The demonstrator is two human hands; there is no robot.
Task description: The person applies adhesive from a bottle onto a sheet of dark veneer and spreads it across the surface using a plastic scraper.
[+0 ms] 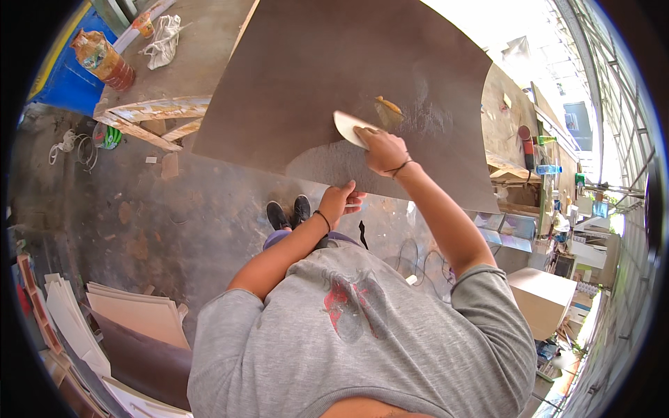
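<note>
A large dark brown sheet lies on the worktable in front of me. In my right hand is a pale, flat spreader, its broad edge resting at the sheet's surface. A wet, greyish smear covers part of the sheet's near edge, just left of that hand. Beyond the hand sits a yellowish dab, with a thin streaky film beside it. My left hand is at the near edge of the sheet, thumb and fingers apart, holding nothing I can see.
A stained jar and a crumpled white bag stand on the table's left part. At right are a red and black power tool and a bottle. Stacked boards lean at lower left; cables lie on the floor.
</note>
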